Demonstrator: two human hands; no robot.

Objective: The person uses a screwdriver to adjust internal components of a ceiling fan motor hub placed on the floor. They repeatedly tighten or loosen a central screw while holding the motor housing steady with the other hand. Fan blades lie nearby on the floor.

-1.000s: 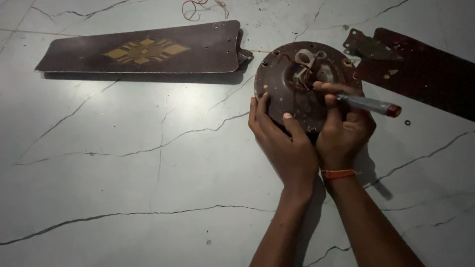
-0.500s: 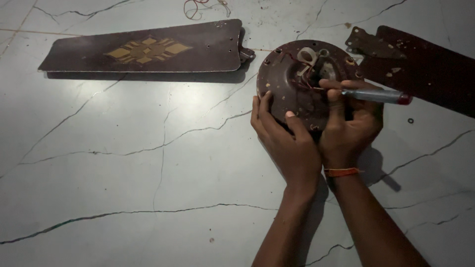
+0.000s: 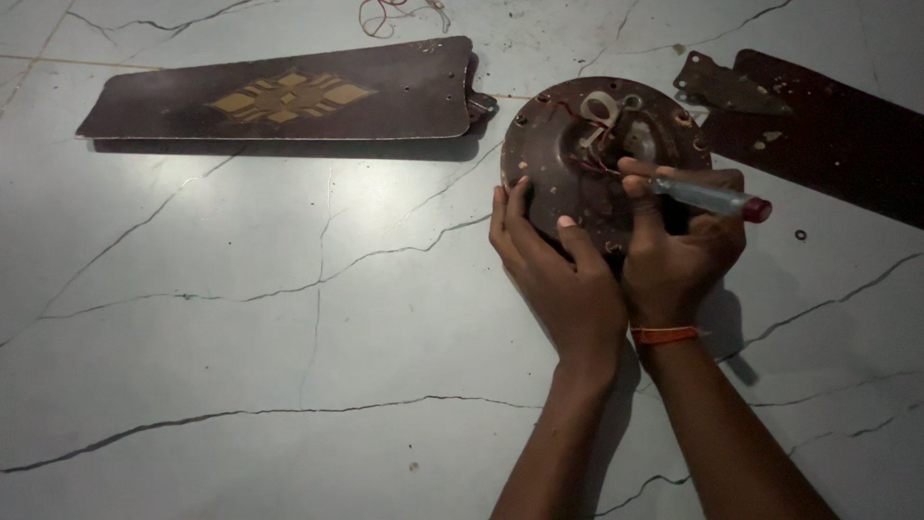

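A round dark-brown fan motor housing [image 3: 568,144] lies on the pale marble floor, with red wires and a white loop on its top. My left hand [image 3: 553,265] grips its near edge, fingers spread over the rim. My right hand [image 3: 679,255] rests on the housing's right side and holds a screwdriver [image 3: 717,199] with a clear handle and red end cap. Its tip points into the housing near the wires. An orange band circles my right wrist.
A brown fan blade [image 3: 289,96] with a gold diamond pattern lies at the upper left. Another dark blade with its metal bracket [image 3: 818,125] lies at the upper right. A small washer [image 3: 801,234] sits near it. Loose red wire [image 3: 385,14] is at the top.
The view has shifted slightly. My right hand with the screwdriver has moved a little up over the housing; my left hand keeps its hold on the rim.
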